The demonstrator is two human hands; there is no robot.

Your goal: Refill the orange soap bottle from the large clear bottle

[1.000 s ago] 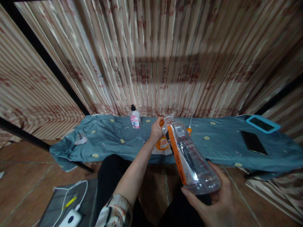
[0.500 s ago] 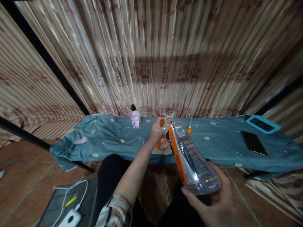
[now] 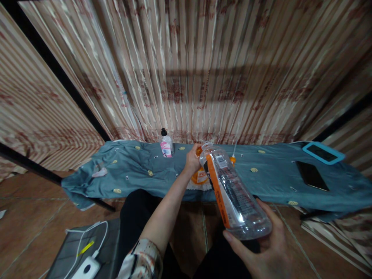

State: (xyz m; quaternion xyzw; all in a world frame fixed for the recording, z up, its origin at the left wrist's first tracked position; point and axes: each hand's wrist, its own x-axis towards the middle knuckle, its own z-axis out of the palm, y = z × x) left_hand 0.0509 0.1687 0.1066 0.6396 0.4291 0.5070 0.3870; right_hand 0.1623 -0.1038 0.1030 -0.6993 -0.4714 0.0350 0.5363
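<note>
My right hand (image 3: 266, 248) grips the base of a clear plastic bottle (image 3: 232, 192) with an orange label, uncapped and tilted so its mouth points away from me. My left hand (image 3: 192, 158) reaches forward to the blue-green cloth-covered table (image 3: 130, 174) and holds an orange container (image 3: 199, 176) that stands on a white doily, right beside the bottle's mouth. What the fingers close on is partly hidden by the bottle.
A small pump bottle (image 3: 166, 144) with a pink label stands at the back of the table. A dark phone (image 3: 312, 175) and a blue-framed device (image 3: 322, 152) lie at the right. Striped curtains hang behind. A grey bag with a white charger (image 3: 87, 267) sits on the tiled floor.
</note>
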